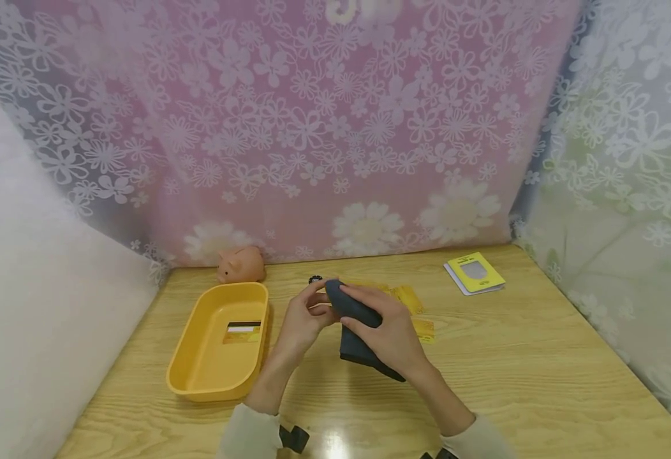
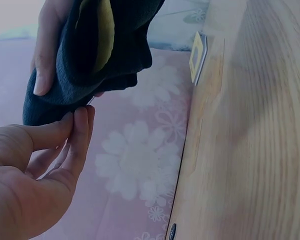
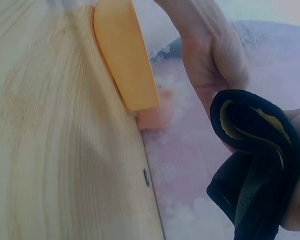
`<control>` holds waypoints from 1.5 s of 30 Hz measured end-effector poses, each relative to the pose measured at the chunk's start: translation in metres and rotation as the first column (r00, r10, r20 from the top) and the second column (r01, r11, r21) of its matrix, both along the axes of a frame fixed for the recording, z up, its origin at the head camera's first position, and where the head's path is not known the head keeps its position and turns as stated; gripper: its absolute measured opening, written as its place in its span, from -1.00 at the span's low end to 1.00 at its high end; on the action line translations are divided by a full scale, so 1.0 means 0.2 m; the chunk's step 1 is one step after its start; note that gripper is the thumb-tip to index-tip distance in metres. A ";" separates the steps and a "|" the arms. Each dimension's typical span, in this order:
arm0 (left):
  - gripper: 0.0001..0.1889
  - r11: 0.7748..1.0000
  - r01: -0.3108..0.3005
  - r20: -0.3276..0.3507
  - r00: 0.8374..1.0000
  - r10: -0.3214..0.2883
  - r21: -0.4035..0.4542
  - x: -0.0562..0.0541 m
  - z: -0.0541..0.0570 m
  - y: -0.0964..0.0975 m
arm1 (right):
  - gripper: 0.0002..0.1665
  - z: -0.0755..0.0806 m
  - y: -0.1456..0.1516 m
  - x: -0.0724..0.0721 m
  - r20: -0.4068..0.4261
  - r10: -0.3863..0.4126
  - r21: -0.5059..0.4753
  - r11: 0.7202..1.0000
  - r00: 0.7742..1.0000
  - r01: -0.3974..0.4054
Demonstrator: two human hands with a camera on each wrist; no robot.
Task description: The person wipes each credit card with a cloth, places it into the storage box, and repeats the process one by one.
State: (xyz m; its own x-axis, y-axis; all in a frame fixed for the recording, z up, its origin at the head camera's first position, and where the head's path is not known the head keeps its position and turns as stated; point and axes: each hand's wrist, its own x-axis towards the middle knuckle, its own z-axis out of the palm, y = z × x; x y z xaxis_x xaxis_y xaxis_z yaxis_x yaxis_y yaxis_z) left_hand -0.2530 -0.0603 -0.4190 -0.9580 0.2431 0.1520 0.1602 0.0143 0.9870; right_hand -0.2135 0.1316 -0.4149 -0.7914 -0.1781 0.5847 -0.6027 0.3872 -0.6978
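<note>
A dark blue cloth pouch (image 1: 361, 344) with a yellow inside is held up over the middle of the table, its upper part folded over. My right hand (image 1: 393, 328) grips it from the right, thumb and fingers round the fold. From the left, my left hand (image 1: 302, 322) pinches the pouch's edge between thumb and fingertips. The left wrist view shows the pouch's mouth (image 2: 105, 35) gaping, with a thin light sliver beside the left fingertips; what that is I cannot tell. Behind the right hand lie several yellow cards (image 1: 409, 298), partly hidden.
To the left stands a yellow tray (image 1: 183, 357) with a card (image 1: 242, 331) in it. A pink piggy bank (image 1: 242, 264) sits behind the tray. Near the back lies a small dark round thing (image 1: 315, 279). A yellow booklet (image 1: 474, 271) lies at the back right.
</note>
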 end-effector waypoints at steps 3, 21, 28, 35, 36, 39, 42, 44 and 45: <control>-0.32 1.000 0.025 -0.026 0.999 -0.024 0.015 0.00 0.01 0.00 | -0.33 0.02 -0.03 0.00 -0.016 -0.002 0.018 1.000 1.000 0.002; -0.34 0.998 0.008 -0.036 0.999 -0.006 0.057 -0.03 0.01 -0.03 | -0.33 0.01 0.01 -0.04 -0.030 -0.154 0.051 0.987 0.988 0.155; -0.34 0.998 -0.025 -0.018 0.999 0.027 0.064 -0.05 0.00 -0.06 | -0.35 -0.04 0.13 -0.12 -0.011 -0.209 0.045 0.977 0.978 0.209; -0.32 0.992 -0.038 0.047 0.998 0.033 0.123 -0.06 0.00 -0.09 | -0.36 -0.03 0.26 -0.16 0.020 -0.311 0.025 0.950 0.950 0.310; -0.31 0.991 -0.040 0.047 0.998 0.035 0.124 -0.06 0.00 -0.09 | -0.36 -0.03 0.27 -0.16 0.023 -0.309 0.020 0.951 0.951 0.308; -0.31 0.992 -0.041 0.042 0.998 0.036 0.118 -0.06 0.00 -0.10 | -0.35 -0.02 0.28 -0.17 0.024 -0.291 0.008 0.957 0.956 0.291; -0.32 0.992 -0.041 0.041 0.999 0.036 0.122 -0.07 0.00 -0.10 | -0.35 -0.01 0.27 -0.17 0.021 -0.267 -0.012 0.964 0.964 0.267; -0.32 0.992 -0.042 0.038 0.999 0.037 0.123 -0.07 -0.01 -0.10 | -0.34 -0.01 0.25 -0.16 0.014 -0.241 -0.021 0.970 0.970 0.241; -0.33 0.991 -0.042 0.039 0.999 0.037 0.124 -0.07 -0.01 -0.10 | -0.34 -0.01 0.24 -0.16 0.009 -0.230 -0.022 0.973 0.973 0.230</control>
State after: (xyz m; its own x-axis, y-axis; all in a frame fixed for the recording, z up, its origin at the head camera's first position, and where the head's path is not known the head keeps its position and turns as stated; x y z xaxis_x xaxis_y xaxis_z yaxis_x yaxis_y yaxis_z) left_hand -0.2677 -0.0794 -0.4215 -0.9720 0.1862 0.1431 0.1253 -0.1040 0.9866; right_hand -0.2456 0.1796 -0.4171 -0.8131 0.0221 0.5817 -0.4952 0.4990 -0.7112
